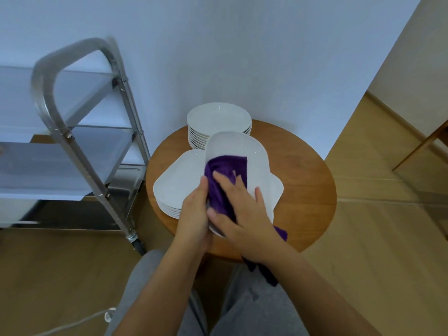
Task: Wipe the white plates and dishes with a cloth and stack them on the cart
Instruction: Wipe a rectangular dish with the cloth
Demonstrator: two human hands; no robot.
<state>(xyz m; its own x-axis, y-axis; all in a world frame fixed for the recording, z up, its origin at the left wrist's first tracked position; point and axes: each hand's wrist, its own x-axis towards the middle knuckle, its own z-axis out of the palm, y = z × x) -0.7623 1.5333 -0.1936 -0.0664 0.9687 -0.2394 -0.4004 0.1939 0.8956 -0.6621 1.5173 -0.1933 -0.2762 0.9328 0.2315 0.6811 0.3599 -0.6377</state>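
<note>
Two hands (194, 214) (244, 214), one purple cloth (225, 175), one dish (240, 149), two stacks (179, 180) (218, 117).

The cloth (226, 180) was deep purple against a plain white dish (238, 149). The table (305, 187) was warm brown wood; the cart (80, 132) was silver.

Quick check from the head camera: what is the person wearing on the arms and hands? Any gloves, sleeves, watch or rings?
Nothing shows on either. The left hand and right hand are bare, with no gloves and no rings visible. Both forearms are uncovered up to the bottom edge of the frame: no sleeves, watch or bands in view. The only clothing visible is grey trousers on the legs below the arms.
</note>
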